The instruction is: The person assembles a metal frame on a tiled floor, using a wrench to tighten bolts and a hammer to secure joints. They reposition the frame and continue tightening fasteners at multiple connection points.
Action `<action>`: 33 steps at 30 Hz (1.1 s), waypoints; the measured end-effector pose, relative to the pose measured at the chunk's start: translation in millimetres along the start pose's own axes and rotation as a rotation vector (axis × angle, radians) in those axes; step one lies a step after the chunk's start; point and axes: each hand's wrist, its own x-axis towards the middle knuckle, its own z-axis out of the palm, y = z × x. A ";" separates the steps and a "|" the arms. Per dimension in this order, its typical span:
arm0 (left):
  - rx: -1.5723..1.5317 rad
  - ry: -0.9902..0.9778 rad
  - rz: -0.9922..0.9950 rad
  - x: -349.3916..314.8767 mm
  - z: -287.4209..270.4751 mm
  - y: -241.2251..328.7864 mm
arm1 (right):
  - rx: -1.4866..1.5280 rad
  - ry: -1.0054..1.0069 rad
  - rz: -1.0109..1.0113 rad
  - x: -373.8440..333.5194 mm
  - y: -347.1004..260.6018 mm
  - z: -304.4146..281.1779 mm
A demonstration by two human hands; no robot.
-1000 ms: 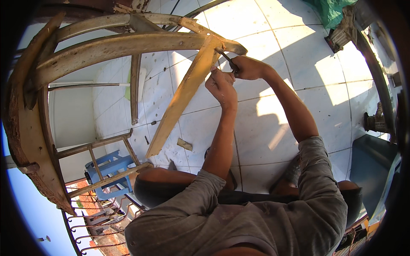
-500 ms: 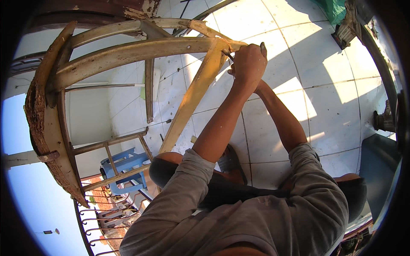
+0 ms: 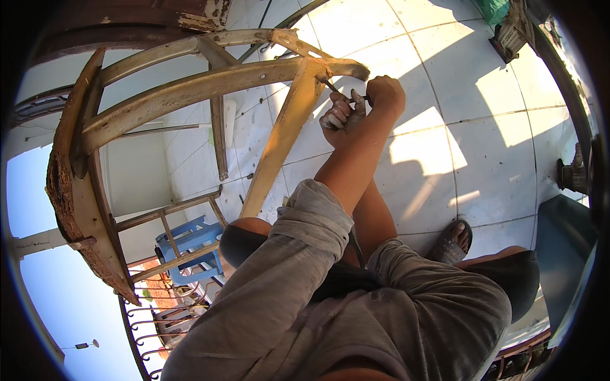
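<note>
An old wooden chair frame (image 3: 279,143), with curved rails and bare yellowish legs, lies tilted on my left. A thin dark metal rod-like tool (image 3: 332,85) meets the joint where a leg joins the curved rail; its exact kind does not show. My arms cross. My left hand (image 3: 387,93) reaches over to the right and is closed at the tool's outer end. Under the left forearm comes my right hand (image 3: 340,115), its whitish, dusty fingers curled by the middle of the rod. The left forearm hides part of the right wrist.
White floor tiles (image 3: 489,146) stretch ahead, streaked with sunlight. A blue plastic stool (image 3: 190,244) stands on the left beyond the frame, near a metal railing (image 3: 136,336). At right are a dark grey-blue panel (image 3: 562,254) and a small footed object (image 3: 572,174). My sandalled foot (image 3: 452,241) rests below.
My left hand has turned and shifted slightly right and down. The right hand, mostly hidden before, now shows left of it beside the tool. My forearms cross more, and my right foot has come into view.
</note>
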 end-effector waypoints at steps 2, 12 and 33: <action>0.028 -0.149 -0.102 5.1 28.3 -7.4 | 0.136 -0.031 0.036 0.3 9.2 -9.0; -0.507 0.338 0.324 -51.9 -7.6 -42.7 | -0.708 0.274 0.096 -3.2 -29.8 -23.3; -0.477 0.911 1.051 -156.9 21.0 -185.9 | -3.407 -0.396 -0.613 1.6 -37.3 32.0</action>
